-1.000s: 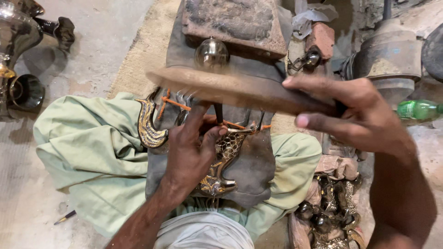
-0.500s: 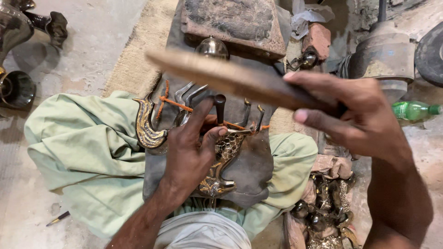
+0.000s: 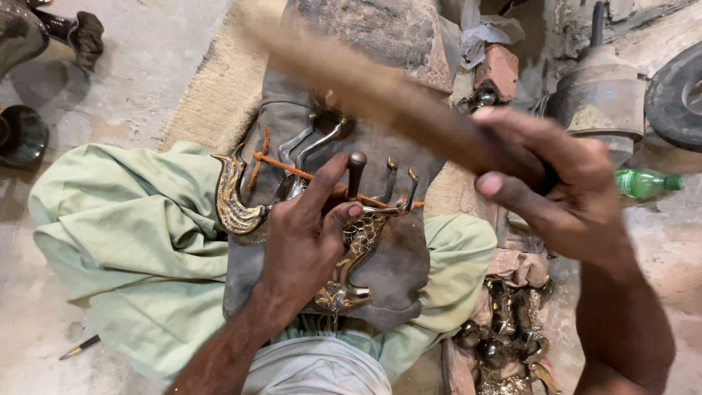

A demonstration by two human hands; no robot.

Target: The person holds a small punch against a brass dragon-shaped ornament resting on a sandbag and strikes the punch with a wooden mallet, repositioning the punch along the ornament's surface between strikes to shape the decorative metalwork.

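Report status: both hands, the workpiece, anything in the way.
Left hand pinning punch upright on brass bird casting. Right hand gripping wooden mallet, raised, blurred. Nothing between mallet and punch.

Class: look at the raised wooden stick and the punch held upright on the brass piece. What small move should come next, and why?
Probably bring the wooden stick in the right hand down onto the punch. The left hand holds it upright on the brass piece, and the stick is raised above it, blurred by motion.
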